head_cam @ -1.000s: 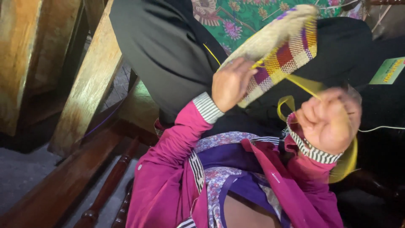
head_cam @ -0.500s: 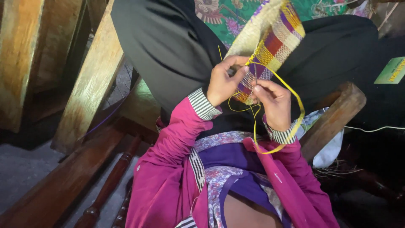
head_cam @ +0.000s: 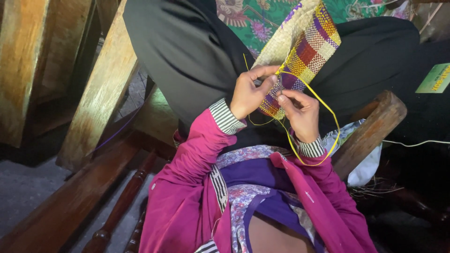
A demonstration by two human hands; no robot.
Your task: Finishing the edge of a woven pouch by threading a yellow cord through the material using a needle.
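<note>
Weaving on the lap here: the checked woven mat piece in red, purple, yellow and cream (head_cam: pixel 304 51) rests on the black-clad knees, lower edge between both hands. The left hand (head_cam: pixel 248 91) pinches that edge, thumb and fingers closed on it. The right hand (head_cam: pixel 300 115) is narrowed onto the thin yellow plastic strip (head_cam: pixel 323 105), which loops out to the side and back to the weave. Can't quite tell whether the strip's end is already tucked under. For a neat row I'd keep the strip flat, untwisted, and snug it gently against the neighbouring strand, left hand holding firm.
</note>
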